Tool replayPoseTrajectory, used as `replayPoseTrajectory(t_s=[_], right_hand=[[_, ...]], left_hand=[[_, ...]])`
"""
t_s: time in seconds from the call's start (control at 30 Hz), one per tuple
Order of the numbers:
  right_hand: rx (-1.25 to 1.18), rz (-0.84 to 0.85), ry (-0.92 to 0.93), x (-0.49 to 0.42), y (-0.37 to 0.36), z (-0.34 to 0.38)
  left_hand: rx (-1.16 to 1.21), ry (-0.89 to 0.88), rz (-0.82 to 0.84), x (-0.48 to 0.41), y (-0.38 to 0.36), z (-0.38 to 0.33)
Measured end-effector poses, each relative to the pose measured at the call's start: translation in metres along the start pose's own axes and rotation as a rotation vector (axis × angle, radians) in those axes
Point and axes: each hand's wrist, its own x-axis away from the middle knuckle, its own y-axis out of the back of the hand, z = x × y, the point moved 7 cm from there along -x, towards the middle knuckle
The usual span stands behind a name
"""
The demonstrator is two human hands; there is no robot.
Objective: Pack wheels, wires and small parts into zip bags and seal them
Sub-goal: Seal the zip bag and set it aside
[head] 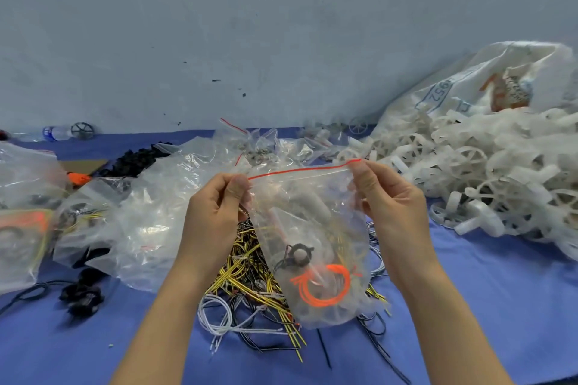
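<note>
- Left hand [219, 206] and right hand [383, 197] pinch the top corners of a clear zip bag [312, 228] (red strip along its mouth).
- Bag hangs above the wire pile [250, 275], holding an orange wire coil [325, 286].

Clear glossy plastic zip bag [312, 197], matt blue cloth tbl cover [500, 291].

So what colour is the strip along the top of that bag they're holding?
Red: the zip strip runs along the clear bag, seen in the head view.

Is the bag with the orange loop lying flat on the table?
No, both hands, left hand and right hand, hold the zip bag up by its top corners.
</note>
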Motion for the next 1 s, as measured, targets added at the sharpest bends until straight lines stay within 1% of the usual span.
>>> replayPoseTrajectory(t_s=[0.17,0.27,0.6,0.7,0.83,1.0], right_hand=[[-0.007,-0.099,-0.017,0.0,0.004,-0.006],[-0.019,-0.117,-0.032,0.001,0.005,-0.009],[0.052,-0.102,0.055,0.002,0.001,-0.002],[0.026,-0.082,0.023,0.003,0.001,-0.003],[0.031,0.011,-0.027,0.006,-0.005,-0.004],[0.033,0.022,-0.022,0.008,-0.004,0.001]], left_hand=[[-0.004,-0.02,-0.03,0.002,0.002,0.0],[-0.006,-0.023,-0.03,0.002,0.001,0.002],[-0.017,-0.032,-0.043,0.005,0.002,-0.002],[-0.016,-0.042,-0.045,0.006,0.0,-0.005],[-0.014,-0.038,-0.042,0.007,-0.003,-0.008],[-0.003,-0.041,-0.042,0.01,-0.002,-0.009]])
